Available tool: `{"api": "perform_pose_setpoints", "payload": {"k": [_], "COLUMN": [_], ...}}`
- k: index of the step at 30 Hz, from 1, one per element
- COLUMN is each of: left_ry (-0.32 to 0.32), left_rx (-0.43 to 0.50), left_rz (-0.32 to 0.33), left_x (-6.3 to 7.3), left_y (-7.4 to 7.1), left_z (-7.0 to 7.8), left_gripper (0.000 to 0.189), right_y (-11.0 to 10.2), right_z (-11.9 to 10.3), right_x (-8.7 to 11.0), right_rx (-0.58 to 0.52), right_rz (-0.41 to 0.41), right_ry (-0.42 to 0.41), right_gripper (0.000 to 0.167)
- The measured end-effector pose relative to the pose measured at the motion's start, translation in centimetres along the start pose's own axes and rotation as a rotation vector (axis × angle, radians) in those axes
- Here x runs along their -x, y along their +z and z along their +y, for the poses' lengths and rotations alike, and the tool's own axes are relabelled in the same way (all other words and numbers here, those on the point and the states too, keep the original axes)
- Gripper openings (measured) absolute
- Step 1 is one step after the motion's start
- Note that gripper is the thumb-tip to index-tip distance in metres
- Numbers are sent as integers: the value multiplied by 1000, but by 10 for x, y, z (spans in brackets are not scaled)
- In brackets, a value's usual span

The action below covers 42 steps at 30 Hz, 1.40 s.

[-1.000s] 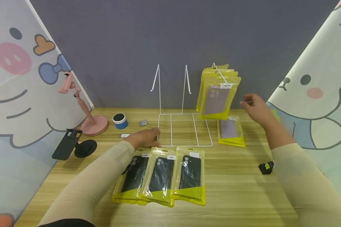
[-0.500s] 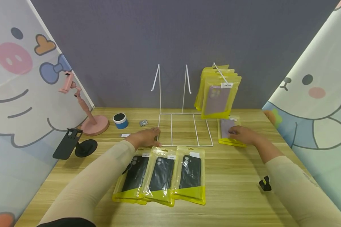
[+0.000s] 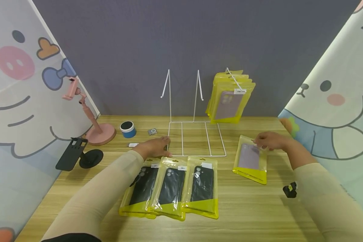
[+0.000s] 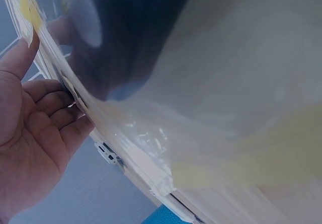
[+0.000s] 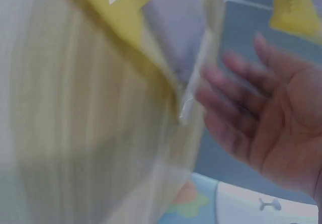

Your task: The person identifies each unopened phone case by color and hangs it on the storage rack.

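Note:
My right hand [image 3: 272, 140] is at the upper right edge of a yellow-edged clear pouch [image 3: 251, 173] with a lilac phone case in it, tilted on the table. In the right wrist view the fingers are blurred and loosely extended, the thumb apart, the pouch [image 5: 176, 27] by the fingertips. My left hand [image 3: 154, 147] rests on the table with its fingertips at the left side of the white wire rack [image 3: 196, 155]. Below it lie three overlapping pouches [image 3: 199, 205] with black phone cases. Several lilac-case pouches [image 3: 228, 106] hang on the rack's right hook.
A pink phone stand [image 3: 101, 134], a black stand [image 3: 90, 158], a blue-and-white jar [image 3: 128, 130], a small grey clip device [image 3: 152, 131] and a white plug [image 3: 133, 145] stand or lie at left. Two bare hooks [image 3: 200, 85] rise from the rack. A grey partition [image 3: 124, 60] stands behind.
My right hand came down from beside the hanging pouches to the lilac-case pouch on the table. That pouch has shifted toward me and turned. The left hand stays put.

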<state>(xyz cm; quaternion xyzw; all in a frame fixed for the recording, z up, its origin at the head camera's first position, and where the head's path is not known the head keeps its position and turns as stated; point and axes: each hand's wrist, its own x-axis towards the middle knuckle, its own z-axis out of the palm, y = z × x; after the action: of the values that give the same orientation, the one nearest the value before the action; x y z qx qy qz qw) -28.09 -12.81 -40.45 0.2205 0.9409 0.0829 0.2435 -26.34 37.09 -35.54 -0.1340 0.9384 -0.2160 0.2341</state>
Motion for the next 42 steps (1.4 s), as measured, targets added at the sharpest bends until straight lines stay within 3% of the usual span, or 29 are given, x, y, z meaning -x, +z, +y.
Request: {"api": "perform_pose_setpoints", "payload": {"k": [3, 7, 12, 14, 17, 23, 30, 42], "left_ry": [-8, -2, 12, 9, 9, 18, 6, 3], "left_rx": [5, -8, -13, -10, -11, -19, 1, 1], "left_rz": [-5, -9, -5, -4, 7, 22, 8, 9], "left_x": [1, 2, 2, 2, 1, -1, 0, 3], "left_y": [0, 0, -1, -1, 0, 0, 0, 0], "left_z": [1, 3, 4, 4, 3, 2, 1, 2], "left_gripper": [91, 91, 90, 90, 90, 89, 91, 89], "right_y": [7, 19, 23, 21, 17, -1, -24, -54], "right_z": [16, 31, 38, 38, 36, 17, -18, -89], "right_x": [-4, -8, -9, -7, -4, 11, 33, 65], "right_rx": [112, 159, 202, 193, 127, -73, -83, 2], "right_rz": [158, 200, 237, 260, 304, 358, 413, 520], "right_ry": [16, 36, -5, -26, -59, -94, -171, -149], "right_gripper": [52, 62, 35, 22, 16, 20, 20, 27]}}
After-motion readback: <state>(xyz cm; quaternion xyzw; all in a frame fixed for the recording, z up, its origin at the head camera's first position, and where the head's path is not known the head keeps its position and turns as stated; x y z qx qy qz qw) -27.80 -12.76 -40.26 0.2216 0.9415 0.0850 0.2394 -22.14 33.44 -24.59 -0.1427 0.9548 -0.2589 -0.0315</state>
